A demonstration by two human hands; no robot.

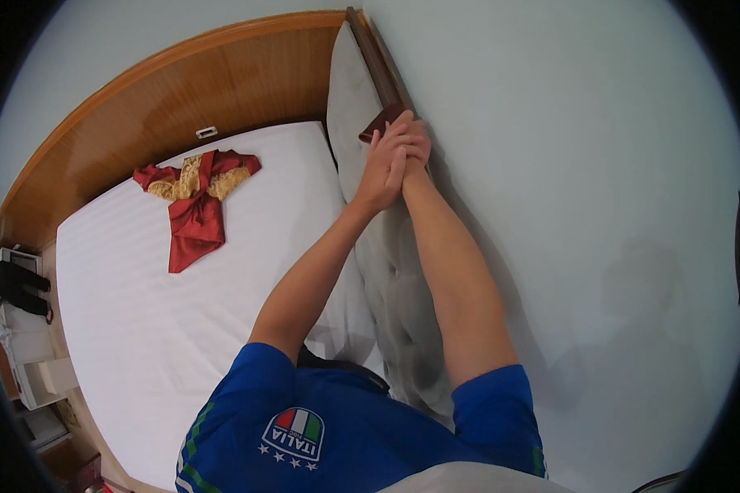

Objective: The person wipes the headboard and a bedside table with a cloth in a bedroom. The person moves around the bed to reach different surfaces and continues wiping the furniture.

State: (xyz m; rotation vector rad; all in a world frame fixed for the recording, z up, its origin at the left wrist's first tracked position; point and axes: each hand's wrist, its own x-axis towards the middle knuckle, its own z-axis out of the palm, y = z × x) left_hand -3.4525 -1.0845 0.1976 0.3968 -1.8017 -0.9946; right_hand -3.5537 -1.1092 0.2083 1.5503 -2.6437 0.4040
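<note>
A dark red-brown cloth point(380, 125) lies over the dark wooden top rail point(373, 58) of a grey tufted upholstered headboard point(370, 166). My right hand point(418, 137) is on the cloth at the rail and partly covers it. Across my right hand rests my left hand point(383, 174), its fingertips close to the cloth's near edge. Overlapping fingers hide how much of the cloth is gripped. Both arms stretch forward over the headboard.
A bed with a white sheet point(271, 283) spreads to the left, bearing a crumpled red and gold fabric point(200, 197). A wall socket point(206, 132) sits in the wood panel point(222, 74). At far left stands a person in dark trousers point(18, 286) near white furniture point(31, 345).
</note>
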